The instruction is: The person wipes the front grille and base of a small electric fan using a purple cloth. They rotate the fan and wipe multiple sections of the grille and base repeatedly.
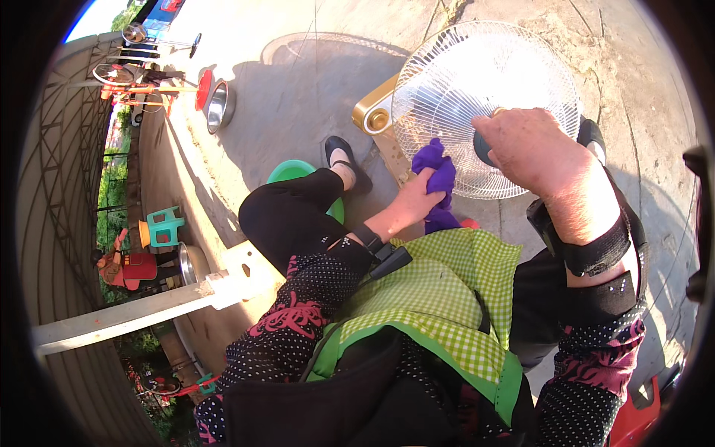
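Between the person's feet stands an electric fan with a white wire guard [430,89] and a gold-coloured housing [375,106]. My right hand [530,148] is over the front of the guard beside its dark round hub [484,146], fingers bent; whether they grip a part there is hidden by the hand. A bunched purple cloth [438,181] is in my left hand [410,201], near the lower left rim of the guard. A green-and-white checked apron [424,285] covers the lap.
A green basin [290,170] is partly behind the left leg. Metal bowls [220,107] [192,262], a turquoise stool [163,226] and other fans [111,75] stand farther left. A white post [128,315] rises beside the left arm. Another person [125,268] is at the far left.
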The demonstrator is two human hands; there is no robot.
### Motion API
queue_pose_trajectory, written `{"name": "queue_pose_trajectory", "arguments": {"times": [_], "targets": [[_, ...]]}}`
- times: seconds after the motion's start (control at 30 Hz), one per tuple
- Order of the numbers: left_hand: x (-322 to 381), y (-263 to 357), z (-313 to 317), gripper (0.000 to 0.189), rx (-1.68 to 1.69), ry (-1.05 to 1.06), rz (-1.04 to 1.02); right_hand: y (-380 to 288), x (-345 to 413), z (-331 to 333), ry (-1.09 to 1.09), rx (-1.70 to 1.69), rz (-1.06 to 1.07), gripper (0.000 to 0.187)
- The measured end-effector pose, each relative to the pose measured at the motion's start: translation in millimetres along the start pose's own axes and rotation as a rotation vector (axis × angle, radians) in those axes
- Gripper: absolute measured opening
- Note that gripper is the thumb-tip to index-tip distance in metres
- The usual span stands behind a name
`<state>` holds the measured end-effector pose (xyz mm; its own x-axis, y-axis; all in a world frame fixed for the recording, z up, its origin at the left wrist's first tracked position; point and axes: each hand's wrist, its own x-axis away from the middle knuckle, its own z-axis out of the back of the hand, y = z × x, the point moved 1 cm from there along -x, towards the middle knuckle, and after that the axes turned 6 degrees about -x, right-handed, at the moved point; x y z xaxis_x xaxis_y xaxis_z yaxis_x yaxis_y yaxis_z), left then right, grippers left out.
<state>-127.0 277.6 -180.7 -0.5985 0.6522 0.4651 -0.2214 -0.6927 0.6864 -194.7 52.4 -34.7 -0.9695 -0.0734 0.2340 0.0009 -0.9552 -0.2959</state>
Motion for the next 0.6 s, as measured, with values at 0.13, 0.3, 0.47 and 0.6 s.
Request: {"name": "queue_pose_trajectory", "arguments": {"times": [0.13, 0.3, 0.47, 0.6], "targets": [[-9.3, 36.9, 47.6, 0.033, 0.366, 0.148, -0.180, 9.5, 9.5, 5.7, 0.132, -0.025, 0.034, 0.027], [-42.2, 92.9, 128.4, 0.043, 0.250, 0.380, -0.395, 11.3, 11.5, 8.4, 0.112, -0.049, 0.017, 0.032], [-89.1, 129.0, 145.8, 0.059, -0.224, 0.309, -0.229, 8.2, 8.1, 13.1, 0.096, -0.053, 0.017, 0.031], [-119.5, 131.6, 134.1, 0.056, -0.665, 0.442, -0.254, 6.2, 3.4, 16.8, 0.035, -0.039, -0.014, 0.028]]}}
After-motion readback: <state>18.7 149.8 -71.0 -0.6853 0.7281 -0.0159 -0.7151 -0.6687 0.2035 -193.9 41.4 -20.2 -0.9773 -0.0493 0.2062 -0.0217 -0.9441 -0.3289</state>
